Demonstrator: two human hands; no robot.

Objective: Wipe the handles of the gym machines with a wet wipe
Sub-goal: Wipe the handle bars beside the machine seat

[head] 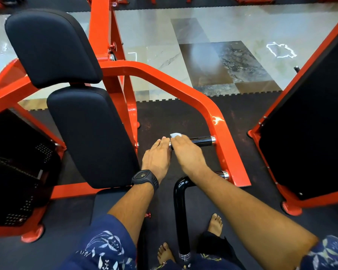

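Curling right hand [186, 152] fingers over the black handle [203, 140] with the wet wipe [175, 135] bunched just past the fingertips, left hand [157, 155] fingers straight and together beside them: liable to drop it through loose pressing while sliding.

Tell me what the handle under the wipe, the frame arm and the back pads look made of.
Handle: glossy black, likely lacquered or plastic-sleeved metal; sharp highlights, chrome-like collar at its end.
Frame arm: steel tube, probably, in glossy orange-red paint; it shows a glare streak.
Back pads: matte black vinyl or leather-look cover, presumably over foam; soft rounded edges.
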